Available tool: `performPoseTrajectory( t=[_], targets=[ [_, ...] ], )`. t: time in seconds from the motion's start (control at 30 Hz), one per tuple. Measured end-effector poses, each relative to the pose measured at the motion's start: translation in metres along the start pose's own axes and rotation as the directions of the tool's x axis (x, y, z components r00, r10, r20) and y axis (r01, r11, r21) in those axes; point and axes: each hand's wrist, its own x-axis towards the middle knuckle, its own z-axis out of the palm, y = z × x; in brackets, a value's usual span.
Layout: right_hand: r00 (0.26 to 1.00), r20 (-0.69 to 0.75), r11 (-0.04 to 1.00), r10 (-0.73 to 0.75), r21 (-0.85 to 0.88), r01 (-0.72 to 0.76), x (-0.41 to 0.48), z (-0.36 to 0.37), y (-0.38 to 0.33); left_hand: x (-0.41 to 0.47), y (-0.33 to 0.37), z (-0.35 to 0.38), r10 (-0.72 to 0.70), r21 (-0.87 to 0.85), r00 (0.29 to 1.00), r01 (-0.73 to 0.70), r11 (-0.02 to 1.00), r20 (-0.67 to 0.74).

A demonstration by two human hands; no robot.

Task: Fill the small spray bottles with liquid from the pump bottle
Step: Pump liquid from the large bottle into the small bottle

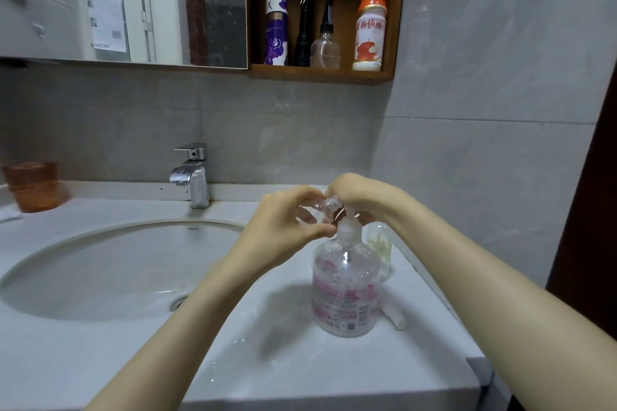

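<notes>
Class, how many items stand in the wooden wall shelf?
4, left to right: a purple-and-white can, a black torch, a clear bottle, an orange-capped drink bottle. Smaller things behind them could be hidden.

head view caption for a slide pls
At a sink, the left hand holds a small clear bottle at the spout of the pump bottle while the right hand grips its top.
</notes>
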Motion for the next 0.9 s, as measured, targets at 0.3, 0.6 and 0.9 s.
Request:
performPoseTrajectory(
  t=[0.3,0.6,0.9],
  targets=[
    [1.0,-0.022,0.996,0.016,-0.085,-0.018,0.002,0.001,-0.001,-0.002,-0.001,0.002,0.003,0.002,1.0,-0.003,1.0,0.012],
    [0.996,-0.091,1.0,-0.004,-0.032,0.001,0.011,0.004,0.002,-0.002,-0.001,0.001,0.005,0.01,1.0,-0.005,1.0,0.007],
    [0.998,-0.05,0.987,0.037,-0.156,-0.044,0.008,0.0,-0.004,-0.003,0.002,-0.003,0.028,0.001,1.0,-0.028,1.0,0.003]
  ],
)
